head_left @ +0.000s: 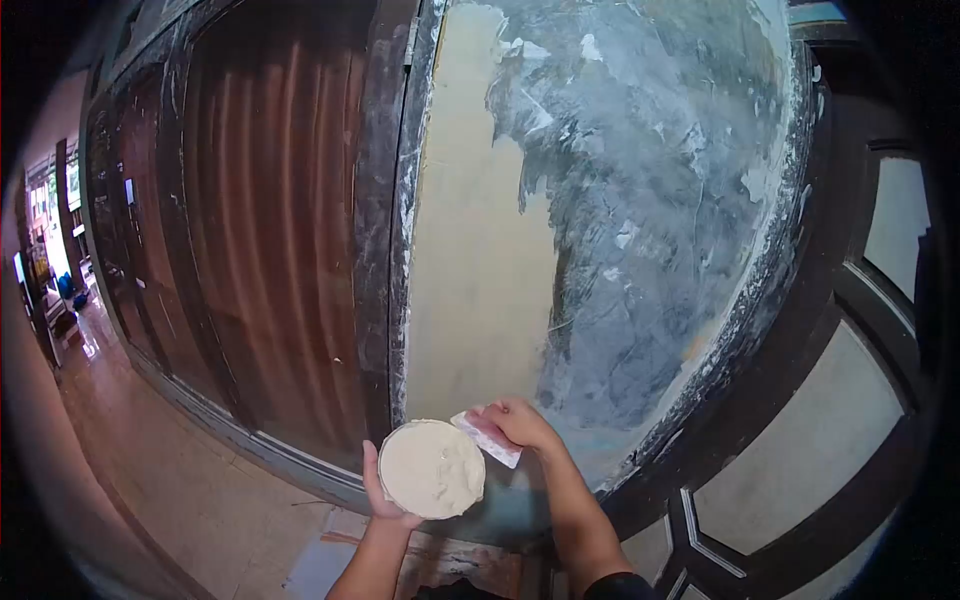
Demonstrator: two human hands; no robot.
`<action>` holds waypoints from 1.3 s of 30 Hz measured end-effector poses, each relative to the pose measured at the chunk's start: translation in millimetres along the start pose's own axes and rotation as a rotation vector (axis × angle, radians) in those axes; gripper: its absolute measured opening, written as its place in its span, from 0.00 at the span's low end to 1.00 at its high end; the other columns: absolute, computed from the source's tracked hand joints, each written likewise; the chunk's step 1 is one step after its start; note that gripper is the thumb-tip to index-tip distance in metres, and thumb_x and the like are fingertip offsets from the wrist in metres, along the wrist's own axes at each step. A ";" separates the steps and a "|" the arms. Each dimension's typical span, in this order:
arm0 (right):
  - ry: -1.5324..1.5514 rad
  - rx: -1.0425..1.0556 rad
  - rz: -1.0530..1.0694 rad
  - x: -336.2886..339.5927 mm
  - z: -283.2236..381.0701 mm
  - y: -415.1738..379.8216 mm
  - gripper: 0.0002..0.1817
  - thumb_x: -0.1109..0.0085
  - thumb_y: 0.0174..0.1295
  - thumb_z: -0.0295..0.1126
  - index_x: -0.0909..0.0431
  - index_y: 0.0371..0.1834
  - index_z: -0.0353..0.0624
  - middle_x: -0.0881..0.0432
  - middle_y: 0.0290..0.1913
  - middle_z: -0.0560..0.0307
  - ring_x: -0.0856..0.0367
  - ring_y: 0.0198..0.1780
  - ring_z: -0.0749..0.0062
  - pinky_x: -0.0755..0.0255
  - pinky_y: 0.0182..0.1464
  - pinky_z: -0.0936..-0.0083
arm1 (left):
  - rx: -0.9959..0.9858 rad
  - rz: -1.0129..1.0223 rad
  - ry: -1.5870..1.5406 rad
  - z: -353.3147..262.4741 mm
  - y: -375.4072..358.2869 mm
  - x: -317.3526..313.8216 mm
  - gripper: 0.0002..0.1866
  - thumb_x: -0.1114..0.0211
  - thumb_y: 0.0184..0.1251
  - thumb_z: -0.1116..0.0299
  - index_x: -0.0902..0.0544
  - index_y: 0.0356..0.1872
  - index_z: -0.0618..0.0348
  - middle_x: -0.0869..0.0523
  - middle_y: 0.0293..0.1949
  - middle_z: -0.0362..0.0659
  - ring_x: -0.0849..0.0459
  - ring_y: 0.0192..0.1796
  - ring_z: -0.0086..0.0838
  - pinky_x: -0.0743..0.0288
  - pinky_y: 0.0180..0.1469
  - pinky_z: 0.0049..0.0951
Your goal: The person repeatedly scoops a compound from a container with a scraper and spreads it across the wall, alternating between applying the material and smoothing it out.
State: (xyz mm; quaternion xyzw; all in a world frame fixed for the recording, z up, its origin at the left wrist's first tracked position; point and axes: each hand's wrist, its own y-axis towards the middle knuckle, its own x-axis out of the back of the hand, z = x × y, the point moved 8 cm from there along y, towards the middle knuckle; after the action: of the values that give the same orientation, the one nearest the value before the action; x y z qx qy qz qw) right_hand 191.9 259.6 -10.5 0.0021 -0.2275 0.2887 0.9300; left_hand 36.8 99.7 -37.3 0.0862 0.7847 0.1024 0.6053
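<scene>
My left hand (378,490) is closed around the side of a round tub of cream-coloured putty (425,470), its thumb up along the left rim. The putty's surface is roughened on the right side. Just right of the tub, my right hand (515,424) grips a flat putty spreader (487,440) smeared with white. The spreader's upper left end is close to the tub's rim. Ahead of both hands stands a wall (640,230), mostly bare grey-blue with white patches. A smooth cream coat of putty (475,300) covers its left strip.
A dark-framed glass panel with a brown curtain (280,220) behind it stands left of the wall. To the right is a dark door (800,450) with pale panels. A pale sheet (315,560) lies on the tiled floor (190,470) at lower left.
</scene>
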 end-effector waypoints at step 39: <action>-0.690 0.788 -0.615 34.0 105.8 -204.7 0.19 0.32 0.53 0.13 0.06 0.44 0.47 0.08 0.49 0.60 0.19 0.58 0.53 0.26 0.66 0.61 | 0.228 0.079 0.026 34.3 58.1 -53.8 0.56 0.64 0.72 0.16 0.24 0.73 0.62 0.18 0.68 0.60 0.16 0.68 0.59 0.22 0.68 0.67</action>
State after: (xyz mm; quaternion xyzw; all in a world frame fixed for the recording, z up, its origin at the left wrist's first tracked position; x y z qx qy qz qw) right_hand 282.1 92.9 124.9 0.5053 -0.3808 0.0519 0.7726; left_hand 84.2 143.7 19.8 0.1841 0.7948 0.0373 0.5770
